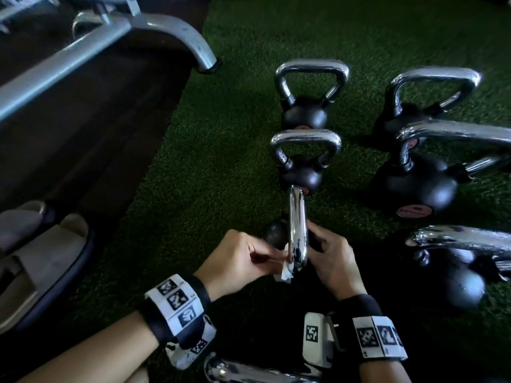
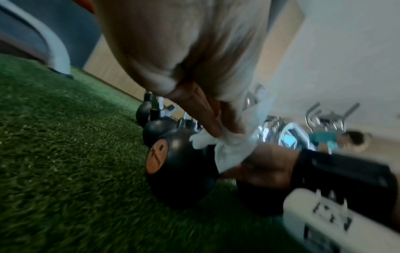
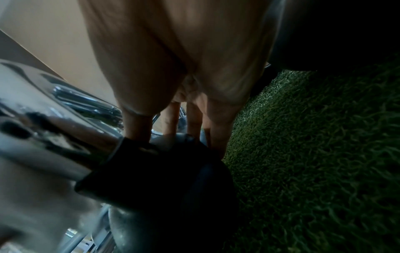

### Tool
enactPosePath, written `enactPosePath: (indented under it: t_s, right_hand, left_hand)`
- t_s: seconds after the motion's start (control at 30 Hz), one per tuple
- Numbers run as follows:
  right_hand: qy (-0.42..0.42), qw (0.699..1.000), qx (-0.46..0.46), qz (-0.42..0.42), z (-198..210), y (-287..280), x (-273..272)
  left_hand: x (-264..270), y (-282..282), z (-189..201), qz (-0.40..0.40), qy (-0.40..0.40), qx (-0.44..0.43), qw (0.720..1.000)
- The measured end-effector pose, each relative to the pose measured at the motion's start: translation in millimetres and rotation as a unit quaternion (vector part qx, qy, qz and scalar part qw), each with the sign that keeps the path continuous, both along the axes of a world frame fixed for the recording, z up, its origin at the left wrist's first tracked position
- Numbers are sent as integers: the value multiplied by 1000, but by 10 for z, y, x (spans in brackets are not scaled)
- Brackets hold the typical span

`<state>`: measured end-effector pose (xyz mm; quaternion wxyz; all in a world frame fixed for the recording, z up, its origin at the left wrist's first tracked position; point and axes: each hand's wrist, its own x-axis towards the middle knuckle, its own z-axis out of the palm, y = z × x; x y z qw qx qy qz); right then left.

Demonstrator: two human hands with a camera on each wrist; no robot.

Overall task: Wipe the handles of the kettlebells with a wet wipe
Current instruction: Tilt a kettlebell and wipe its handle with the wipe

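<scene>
The nearest kettlebell of the middle row is tipped on the green turf, its chrome handle seen edge-on and its black body partly hidden behind my hands. My left hand pinches a white wet wipe against the near left side of that handle. In the left wrist view the wipe bunches under my fingers beside the black body with its orange disc. My right hand grips the kettlebell from the right. In the right wrist view its fingers lie over the black body below the chrome handle.
Two small kettlebells stand in line beyond the held one. Larger kettlebells crowd the right side. A grey metal bench leg reaches onto the turf at upper left. Grey footwear lies at left, and another chrome handle by my wrists.
</scene>
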<state>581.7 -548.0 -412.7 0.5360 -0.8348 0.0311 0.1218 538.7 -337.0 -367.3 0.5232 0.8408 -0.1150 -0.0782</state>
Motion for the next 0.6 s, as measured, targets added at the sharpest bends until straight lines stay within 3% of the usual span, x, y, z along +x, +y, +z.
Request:
enactPosePath:
  t_s: [0.2, 0.37, 0.43, 0.6]
  right_hand:
    - [-45, 998, -34, 31, 15, 15, -13]
    - [-217, 974, -45, -51, 253, -65, -123]
    - [-238, 970, 10, -39, 525, -98, -151]
    - [-158, 960, 228, 29, 927, -40, -159]
  left_hand:
    - [94, 101, -71, 28, 7, -2, 1000]
    - [253, 209, 181, 95, 5, -113, 989]
    - [275, 199, 344, 106, 2, -174, 979]
    - [287, -3, 580, 85, 5, -238, 967]
